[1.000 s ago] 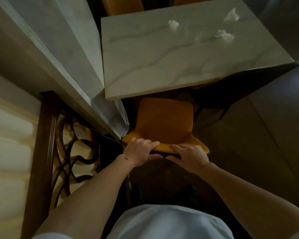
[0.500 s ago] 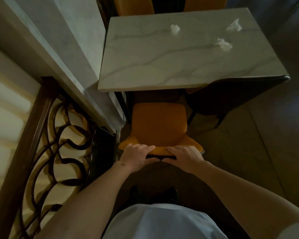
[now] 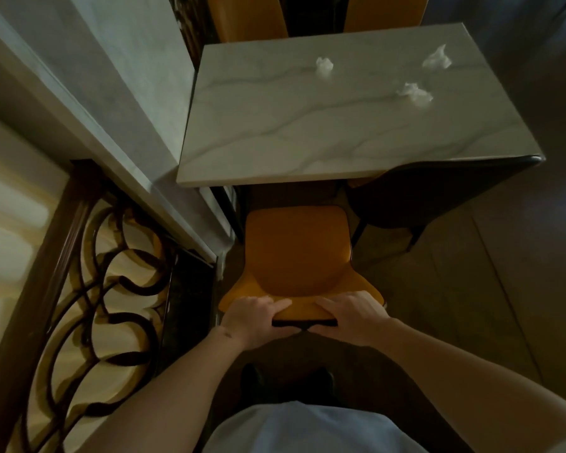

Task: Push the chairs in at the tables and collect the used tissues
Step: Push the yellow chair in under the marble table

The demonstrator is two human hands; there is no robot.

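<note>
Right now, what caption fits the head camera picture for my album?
Both hands, left hand and right hand, grip an orange chair at a marble table with three crumpled tissues.

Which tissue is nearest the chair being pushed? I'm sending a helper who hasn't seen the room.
Find the marble table with three crumpled white tissues at its far end. Two lie by the right edge; the target tissue sits alone near the middle, farthest left, roughly in line with the orange chair.

The pale marble-look rectangular table top (image 3: 324,135) is smooth with a soft sheen and grey veining. Three crumpled white paper tissues (image 3: 415,92) near its far right corner look soft and matt. The orange chair (image 3: 296,253) looks like smooth leatherette.
</note>
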